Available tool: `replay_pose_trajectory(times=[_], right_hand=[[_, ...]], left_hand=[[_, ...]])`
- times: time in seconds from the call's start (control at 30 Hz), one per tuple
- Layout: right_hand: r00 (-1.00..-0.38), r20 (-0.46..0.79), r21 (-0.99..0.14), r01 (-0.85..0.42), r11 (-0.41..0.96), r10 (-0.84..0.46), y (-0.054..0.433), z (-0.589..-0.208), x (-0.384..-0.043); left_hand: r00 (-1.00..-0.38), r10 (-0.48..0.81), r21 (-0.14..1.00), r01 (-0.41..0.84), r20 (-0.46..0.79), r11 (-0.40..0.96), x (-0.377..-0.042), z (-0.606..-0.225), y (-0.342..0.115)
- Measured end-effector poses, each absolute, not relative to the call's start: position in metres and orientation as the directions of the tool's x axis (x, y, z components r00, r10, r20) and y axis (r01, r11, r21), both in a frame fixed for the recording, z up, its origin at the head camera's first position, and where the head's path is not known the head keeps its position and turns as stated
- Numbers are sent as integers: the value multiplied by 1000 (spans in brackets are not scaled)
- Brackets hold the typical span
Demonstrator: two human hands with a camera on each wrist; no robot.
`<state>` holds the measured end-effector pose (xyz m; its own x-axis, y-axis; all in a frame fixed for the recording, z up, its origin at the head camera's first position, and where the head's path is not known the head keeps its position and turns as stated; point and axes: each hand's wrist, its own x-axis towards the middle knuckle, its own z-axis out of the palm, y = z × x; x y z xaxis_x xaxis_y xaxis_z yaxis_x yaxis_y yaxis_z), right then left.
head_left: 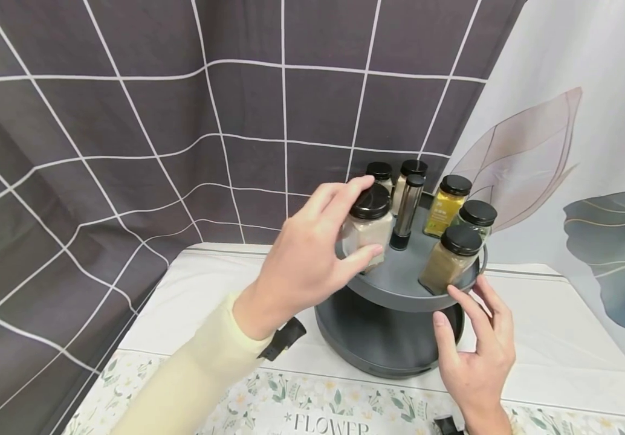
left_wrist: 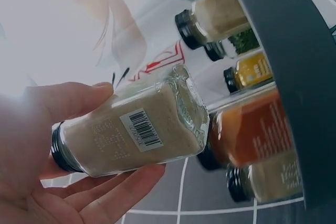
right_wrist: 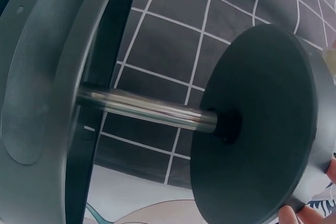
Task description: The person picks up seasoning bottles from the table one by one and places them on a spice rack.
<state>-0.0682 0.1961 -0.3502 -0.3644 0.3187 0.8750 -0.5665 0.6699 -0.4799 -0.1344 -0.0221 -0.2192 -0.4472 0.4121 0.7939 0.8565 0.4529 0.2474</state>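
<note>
My left hand (head_left: 307,254) grips a square glass spice jar (left_wrist: 131,129) of pale beige powder, with a black lid and a barcode label. Fingers and thumb lie along opposite sides of the jar, its base facing the shelf in the left wrist view. It hangs over the left part of the upper tier (head_left: 394,290) of a dark grey two-tier round rack. At the front right, fingertips of my right hand (head_left: 478,350) touch that tier's rim, the thumb held apart. Closest to them stands a jar of brownish powder (head_left: 448,263).
On the upper tier also stand a yellow jar (head_left: 445,205), a jar with green contents (head_left: 477,216), a slim cylinder (head_left: 407,211) and black-lidded jars at the back. A metal post (right_wrist: 152,109) joins it to the lower tier (head_left: 378,338). Behind hangs a dark grid-patterned curtain (head_left: 247,109).
</note>
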Motion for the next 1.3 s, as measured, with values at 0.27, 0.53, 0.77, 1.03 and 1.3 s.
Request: replay_pose_trajectory(times=[0.27,0.53,0.77,1.03,1.3], right_hand=[[-377,877,-472,-554,686,299,195,-356,-69],[-409,872,-471,-554,687,268,201,-367,-70],[-420,867,-478,-544,690,269,203,-371,-70],[-419,866,-481,-548,684,273,201,-371,-69],[-418,864,-487,-548,680,281,199,-367,-67]], left_hand=[[-371,482,71,843,793,533,-143,-230,0],[-336,470,-20,796,816,604,-149,-247,17],[-329,451,-47,763,830,644,-148,-258,27],[-396,435,-16,725,809,689,-143,-270,35],[-432,394,-14,660,811,752,-139,-277,43]])
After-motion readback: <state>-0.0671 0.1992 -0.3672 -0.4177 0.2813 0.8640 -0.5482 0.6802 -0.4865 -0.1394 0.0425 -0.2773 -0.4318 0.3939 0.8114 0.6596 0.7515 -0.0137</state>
